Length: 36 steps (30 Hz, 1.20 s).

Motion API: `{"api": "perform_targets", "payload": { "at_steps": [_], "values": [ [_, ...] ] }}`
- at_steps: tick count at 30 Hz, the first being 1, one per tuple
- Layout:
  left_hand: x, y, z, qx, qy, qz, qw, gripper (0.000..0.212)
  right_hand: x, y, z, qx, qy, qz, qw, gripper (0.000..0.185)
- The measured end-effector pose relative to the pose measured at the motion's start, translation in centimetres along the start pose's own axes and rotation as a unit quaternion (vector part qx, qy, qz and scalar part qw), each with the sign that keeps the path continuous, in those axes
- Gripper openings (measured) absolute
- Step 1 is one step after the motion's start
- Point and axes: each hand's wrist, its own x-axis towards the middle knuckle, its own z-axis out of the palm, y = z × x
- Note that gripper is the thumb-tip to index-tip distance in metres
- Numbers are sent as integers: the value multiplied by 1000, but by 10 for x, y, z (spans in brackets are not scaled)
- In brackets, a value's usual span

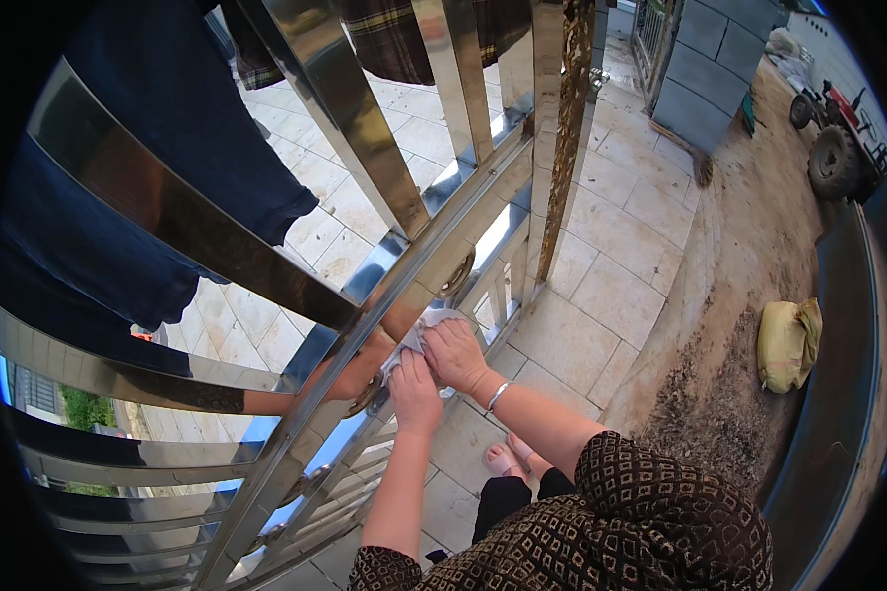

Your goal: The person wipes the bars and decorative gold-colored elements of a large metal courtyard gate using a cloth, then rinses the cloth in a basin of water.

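Note:
Both hands press a pale cloth (441, 318) against the middle of a polished stainless-steel gate (406, 258). My left hand (415, 391) grips the cloth's lower end, fingers pointing up along the rail. Just above it and to the right, my right hand (454, 353) lies over the upper end, a silver bangle at its wrist. A round metal ring ornament (458, 273) sits above the cloth, and another ring (364, 397) is beside my left hand, partly hidden. The shiny metal mirrors my arms.
Dark blue clothing (185, 111) and a plaid garment (392, 37) hang behind the bars. Pale floor tiles (591, 295) lie underfoot, with a dirt strip beyond. A yellowish sack (787, 343), a broom (701, 170), a grey block pillar (709, 66) and a tractor (839, 140) are to the right.

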Motion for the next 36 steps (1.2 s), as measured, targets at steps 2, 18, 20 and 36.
{"api": "perform_targets", "payload": {
  "at_steps": [2, 18, 20, 36],
  "values": [
    [-8, -1, 1, -7, 7, 31, 999, 43, -15, 9, -3, 14, -44, -12, 999, 15],
    [104, 63, 39, -43, -23, 199, 979, 50, 60, 129, -61, -56, 51, 35, 997, 24],
    [112, 74, 42, -20, -65, 174, 982, 51, 74, 145, -73, -70, -21, 13, 997, 24],
    [158, 114, 67, 5, -51, 112, 992, 44, 32, 190, -73, 361, 106, 342, 861, 16]
  ]
}}
